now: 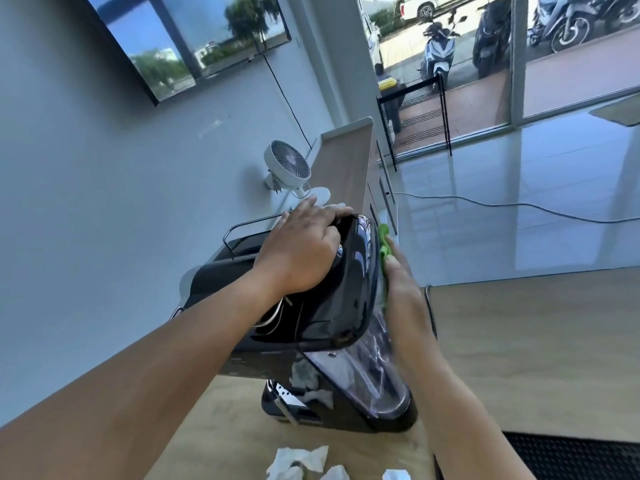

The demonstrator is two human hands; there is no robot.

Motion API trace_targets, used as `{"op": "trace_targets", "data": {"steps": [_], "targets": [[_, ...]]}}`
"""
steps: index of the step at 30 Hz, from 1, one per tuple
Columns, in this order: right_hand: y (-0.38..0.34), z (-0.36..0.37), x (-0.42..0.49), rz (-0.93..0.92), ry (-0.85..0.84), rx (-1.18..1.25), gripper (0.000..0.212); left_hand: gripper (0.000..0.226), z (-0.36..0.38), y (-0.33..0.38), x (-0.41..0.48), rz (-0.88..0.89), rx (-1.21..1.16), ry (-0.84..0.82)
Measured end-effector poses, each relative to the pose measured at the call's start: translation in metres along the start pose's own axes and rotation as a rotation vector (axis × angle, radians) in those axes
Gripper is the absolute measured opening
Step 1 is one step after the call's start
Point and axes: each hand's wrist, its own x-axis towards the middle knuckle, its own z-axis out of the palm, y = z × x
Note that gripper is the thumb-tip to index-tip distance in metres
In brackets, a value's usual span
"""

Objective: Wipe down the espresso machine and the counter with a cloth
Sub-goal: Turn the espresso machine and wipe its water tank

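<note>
The green cloth (383,244) lies under my right hand (401,289), whose straight fingers press it flat against the side of the black espresso machine (349,299). My left hand (301,251) grips the machine's top, fingers curled over its far edge. The wooden counter (536,341) lies below both hands. Crumpled tissues (301,460) lie nearer me; a white fan (289,166) stands beyond my left fingertips.

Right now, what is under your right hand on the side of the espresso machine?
A green cloth, pressed against the espresso machine by the right hand. Only its upper edge shows past the fingertips; the hand covers the rest.
</note>
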Motion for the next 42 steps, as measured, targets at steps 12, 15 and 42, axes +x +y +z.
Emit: {"op": "trace_targets", "data": {"steps": [12,15,42], "targets": [[0.0,-0.024,0.073,0.479,-0.209,-0.35,0.035,0.049,0.001,-0.001,0.0,-0.022,0.006,0.007],[0.02,-0.037,0.059,0.58,-0.155,-0.357,0.037,0.049,0.001,0.0,-0.001,-0.026,0.006,0.012],[0.024,0.068,-0.122,-0.544,0.419,-0.412,0.061,0.049,0.002,-0.01,0.001,0.041,0.023,-0.017]]}}
